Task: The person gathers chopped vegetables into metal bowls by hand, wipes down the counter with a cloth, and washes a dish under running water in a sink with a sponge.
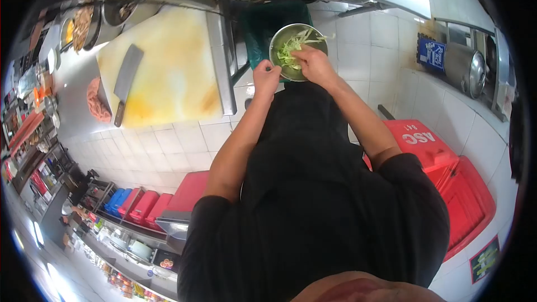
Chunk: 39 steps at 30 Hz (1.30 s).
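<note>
A round metal bowl (277, 45) holding shredded pale-green vegetable (290, 50) is in front of my body at the top middle. My left hand (267, 78) is closed at the bowl's near left rim, and a small dark end shows by its fingers. My right hand (314, 66) reaches over the right rim with its fingers bent together into the shreds. The fingertips are partly hidden among the strips. A few strips lean over the far right rim.
To the left, a cleaver (127, 78) lies on a large stained cutting board (173, 67) beside a crumpled pinkish cloth (98, 100). Dark green plastic (254, 28) is behind the bowl. A red bin (417, 140) stands at right, and a metal pot (465, 71) sits on a shelf.
</note>
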{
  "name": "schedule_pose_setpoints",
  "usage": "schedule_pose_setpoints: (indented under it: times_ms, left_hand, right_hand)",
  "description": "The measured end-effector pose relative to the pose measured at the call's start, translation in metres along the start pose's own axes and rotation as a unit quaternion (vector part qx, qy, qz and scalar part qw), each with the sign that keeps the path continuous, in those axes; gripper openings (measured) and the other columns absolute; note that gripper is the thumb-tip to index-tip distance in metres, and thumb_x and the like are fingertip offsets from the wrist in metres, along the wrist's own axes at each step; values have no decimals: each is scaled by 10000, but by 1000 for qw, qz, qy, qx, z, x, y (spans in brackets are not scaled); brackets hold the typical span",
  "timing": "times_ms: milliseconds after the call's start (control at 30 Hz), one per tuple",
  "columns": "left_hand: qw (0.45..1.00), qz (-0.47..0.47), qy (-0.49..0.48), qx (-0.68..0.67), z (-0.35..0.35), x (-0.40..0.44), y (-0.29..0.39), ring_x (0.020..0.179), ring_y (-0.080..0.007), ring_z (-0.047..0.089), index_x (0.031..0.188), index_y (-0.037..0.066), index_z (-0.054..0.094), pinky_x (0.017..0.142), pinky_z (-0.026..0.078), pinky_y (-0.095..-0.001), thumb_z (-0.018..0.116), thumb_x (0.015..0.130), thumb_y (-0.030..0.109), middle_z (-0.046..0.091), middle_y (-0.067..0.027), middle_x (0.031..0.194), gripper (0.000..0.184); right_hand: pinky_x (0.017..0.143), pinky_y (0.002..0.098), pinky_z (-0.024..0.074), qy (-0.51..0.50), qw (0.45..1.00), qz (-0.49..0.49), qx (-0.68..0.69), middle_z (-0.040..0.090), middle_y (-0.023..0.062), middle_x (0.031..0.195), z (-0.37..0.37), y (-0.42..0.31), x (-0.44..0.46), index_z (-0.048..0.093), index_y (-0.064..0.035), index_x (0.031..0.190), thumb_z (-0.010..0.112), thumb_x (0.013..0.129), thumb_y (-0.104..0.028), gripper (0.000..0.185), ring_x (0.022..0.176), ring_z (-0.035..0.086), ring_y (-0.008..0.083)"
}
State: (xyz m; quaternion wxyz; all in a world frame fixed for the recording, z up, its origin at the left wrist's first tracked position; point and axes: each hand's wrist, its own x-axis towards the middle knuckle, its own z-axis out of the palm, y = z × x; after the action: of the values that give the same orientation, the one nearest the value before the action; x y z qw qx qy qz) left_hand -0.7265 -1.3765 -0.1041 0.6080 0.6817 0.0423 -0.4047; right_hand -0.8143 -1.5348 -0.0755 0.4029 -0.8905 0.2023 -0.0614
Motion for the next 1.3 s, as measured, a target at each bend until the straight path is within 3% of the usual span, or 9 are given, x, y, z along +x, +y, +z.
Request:
schedule_pose_setpoints:
  times_ms: [233, 467, 567, 667, 767, 900, 1033, 1200, 1300]
  left_hand:
    - [999, 12, 35, -10, -21, -10, 1, 534, -109, 532, 630, 52, 442, 470, 444, -280, 596, 738, 17, 529, -38, 599, 190]
    - [999, 14, 19, -35, -25, -18, 11, 571, -123, 554, 653, 45, 476, 525, 472, -270, 594, 759, 6, 549, -39, 647, 164]
    - [997, 25, 26, -62, -26, -27, 17, 540, -115, 541, 629, 41, 470, 490, 450, -271, 599, 740, 20, 549, -48, 605, 171]
    - [997, 39, 25, -67, -28, -35, 30, 545, -117, 536, 624, 42, 465, 498, 452, -271, 600, 736, 19, 541, -45, 612, 177]
    - [996, 65, 28, -57, -36, -46, 37, 573, -122, 547, 641, 45, 467, 518, 469, -273, 600, 748, 12, 533, -36, 639, 174]
    - [993, 87, 13, -80, -43, -65, 45, 628, -128, 576, 673, 52, 475, 552, 509, -270, 595, 778, -5, 527, -18, 685, 169]
    - [987, 99, 25, -125, -43, -87, 60, 619, -121, 577, 667, 61, 483, 542, 512, -262, 595, 780, 3, 524, -12, 679, 170]
    - [987, 102, 45, -116, -48, -112, 64, 589, -137, 596, 697, 50, 548, 516, 509, -274, 604, 780, 20, 572, -36, 662, 104]
    - [979, 129, 56, -149, -40, -116, 55, 614, -157, 626, 702, 46, 546, 547, 550, -300, 607, 784, 13, 585, -44, 672, 108]
  right_hand:
    - [906, 423, 479, -15, 1000, 3, -1, 603, 238, 1152, -46, -64, 1, 638, -55, 1119, 553, 786, -39, 344, 1058, 588, 379]
    - [842, 456, 494, -38, 996, 5, -83, 641, 213, 1061, -39, -72, 7, 626, -42, 1101, 519, 796, -7, 325, 957, 619, 394]
    - [795, 441, 508, -4, 999, 35, -24, 652, 217, 998, -50, -84, 12, 630, -43, 1082, 558, 791, -25, 301, 893, 635, 392]
    - [804, 336, 514, -29, 994, 13, -101, 645, 191, 1063, -61, -81, 19, 627, -34, 1087, 667, 775, -65, 315, 913, 657, 285]
    - [794, 361, 506, 137, 983, -79, -93, 660, 156, 1030, -85, -82, 29, 636, -52, 1109, 726, 754, -138, 376, 923, 633, 278]
    - [794, 308, 496, -3, 936, 176, 306, 651, 103, 1041, -102, -71, 21, 617, -20, 1158, 742, 800, -156, 403, 932, 595, 161]
    - [729, 272, 506, 6, 928, 120, 354, 670, 83, 941, -105, -53, 10, 628, 18, 1094, 696, 818, -66, 296, 796, 619, 126]
    - [653, 238, 481, 134, 985, -65, 88, 646, 22, 790, -102, -101, -1, 656, 6, 938, 685, 813, -54, 142, 691, 574, 92]
    - [649, 232, 470, 112, 988, -75, 76, 613, 1, 753, -104, -112, 0, 630, 0, 921, 694, 812, -80, 150, 674, 552, 86]
